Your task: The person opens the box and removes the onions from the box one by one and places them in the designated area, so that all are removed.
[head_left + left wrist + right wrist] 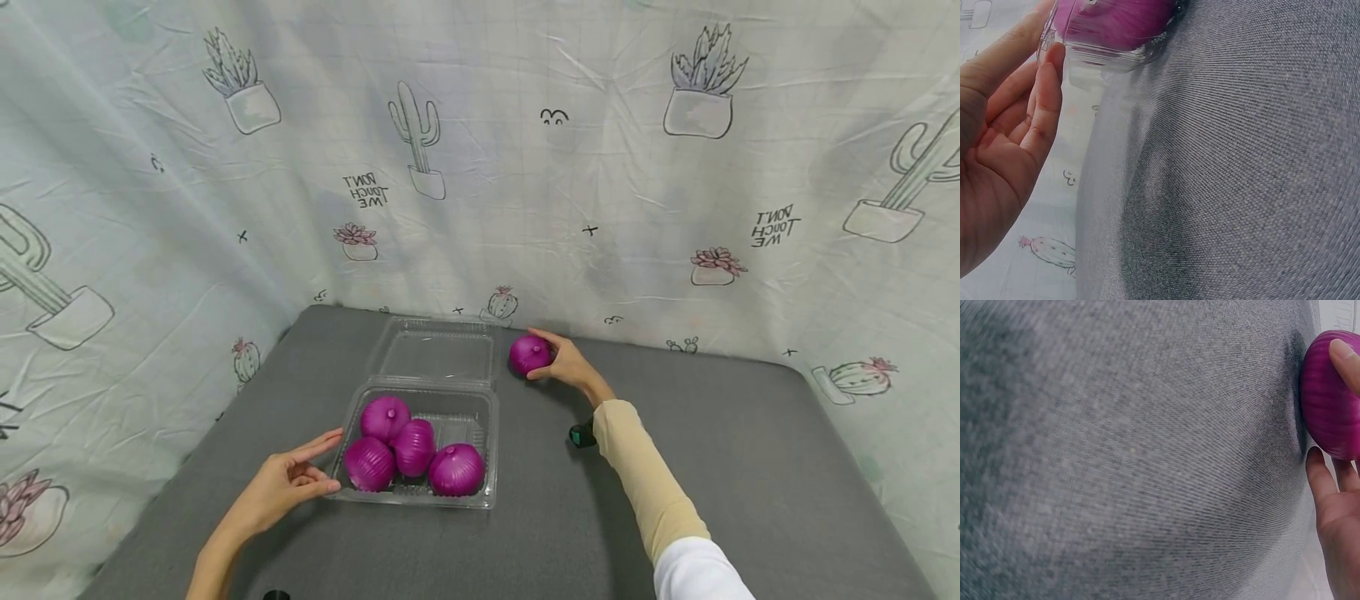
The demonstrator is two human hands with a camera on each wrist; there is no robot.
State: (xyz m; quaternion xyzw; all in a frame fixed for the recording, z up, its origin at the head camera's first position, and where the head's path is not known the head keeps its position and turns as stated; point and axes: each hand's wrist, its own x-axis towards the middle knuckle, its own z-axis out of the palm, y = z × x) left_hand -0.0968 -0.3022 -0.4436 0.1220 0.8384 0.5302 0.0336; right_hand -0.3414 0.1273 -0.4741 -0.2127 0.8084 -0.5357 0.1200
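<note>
A clear plastic clamshell container lies on the grey cloth with its lid folded back. Several purple onions sit in the base, mostly toward its left and front. My left hand is at the container's left side, fingertip and thumb spread apart and touching its edge; the wall there shows up close in the left wrist view. To the right of the lid, my right hand holds another purple onion between thumb and fingers. The right wrist view shows this onion low by the cloth.
The grey cloth-covered table extends widely on the right. A pale curtain printed with potted cacti hangs behind and at both sides. A small black device with a green face is beneath the right wrist.
</note>
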